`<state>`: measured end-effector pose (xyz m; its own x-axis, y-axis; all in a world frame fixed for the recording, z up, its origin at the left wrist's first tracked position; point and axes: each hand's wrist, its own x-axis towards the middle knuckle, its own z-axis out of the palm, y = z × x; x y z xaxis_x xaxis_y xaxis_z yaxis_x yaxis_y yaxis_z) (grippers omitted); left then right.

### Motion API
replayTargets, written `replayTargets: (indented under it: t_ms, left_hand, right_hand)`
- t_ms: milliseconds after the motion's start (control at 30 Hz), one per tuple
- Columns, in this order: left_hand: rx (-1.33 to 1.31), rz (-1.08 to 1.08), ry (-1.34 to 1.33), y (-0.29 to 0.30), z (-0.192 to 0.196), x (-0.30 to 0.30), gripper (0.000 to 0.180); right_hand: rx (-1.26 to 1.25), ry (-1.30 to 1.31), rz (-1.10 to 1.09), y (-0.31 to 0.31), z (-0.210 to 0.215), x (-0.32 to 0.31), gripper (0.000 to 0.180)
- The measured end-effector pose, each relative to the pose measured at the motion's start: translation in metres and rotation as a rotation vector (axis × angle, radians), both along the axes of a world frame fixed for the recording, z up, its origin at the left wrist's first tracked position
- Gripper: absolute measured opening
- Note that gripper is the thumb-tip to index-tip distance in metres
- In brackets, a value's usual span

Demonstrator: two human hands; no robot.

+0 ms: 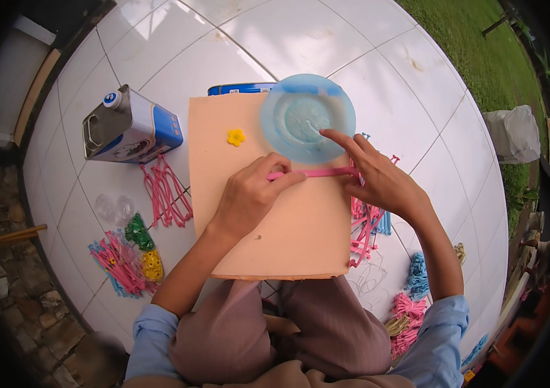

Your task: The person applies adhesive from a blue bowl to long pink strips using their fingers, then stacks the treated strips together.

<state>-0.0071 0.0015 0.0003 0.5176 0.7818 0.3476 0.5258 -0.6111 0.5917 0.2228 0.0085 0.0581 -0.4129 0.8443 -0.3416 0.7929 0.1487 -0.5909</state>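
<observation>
Pink strip [326, 172] over peach board [275, 242], seemingly mid-work; yellow flower [236, 137] unattached.
L hand [249, 192] pinches strip nr L end; R hand [383, 173] half-open @ R end, hold unclear.

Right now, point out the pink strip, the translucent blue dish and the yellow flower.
Pink strip [325, 172]: head view, on its bare middle stretch.
Translucent blue dish [271, 121]: head view, on its left rim.
Yellow flower [237, 137]: head view, at its centre.
</observation>
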Motion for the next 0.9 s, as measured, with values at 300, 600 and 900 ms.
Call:
replayTargets:
  t_ms: [300,600,900]
  left_hand:
    - [0.021,-0.016,-0.005,0.0,-0.003,-0.002,0.027]
    - [0.047,0.011,-0.017,0.001,-0.001,0.002,0.026]
    - [0.045,0.016,-0.018,0.002,0.0,0.003,0.026]
  right_hand:
    - [-0.014,-0.008,-0.042,0.001,-0.002,-0.001,0.08]
    - [0.782,-0.067,0.095,-0.025,-0.054,0.029,0.05]
    - [0.897,-0.191,0.262,-0.022,-0.05,0.027,0.051]
